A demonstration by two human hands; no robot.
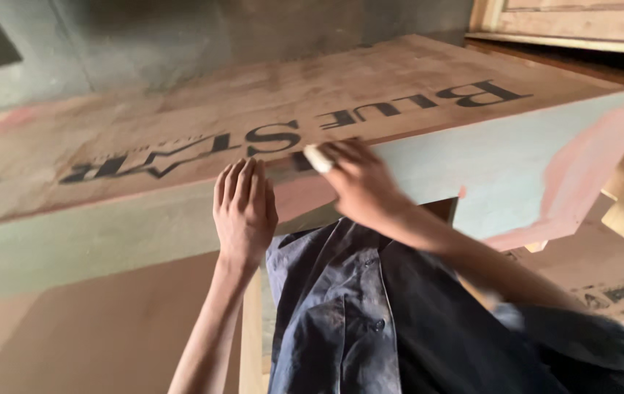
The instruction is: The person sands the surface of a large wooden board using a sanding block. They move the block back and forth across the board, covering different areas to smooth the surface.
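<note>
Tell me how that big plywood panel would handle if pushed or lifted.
The plywood panel looks broad, flat and thick-edged, so probably stiff and heavy. The left hand lies flat on its painted edge, suggesting it rests steady. The right hand grips a small pale block against it; the sanded-looking face likely isn't slippery.

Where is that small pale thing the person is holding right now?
In the head view, the small pale block sits just right of centre in the right hand, pressed to the top edge of the large board, beside the left hand.
</note>
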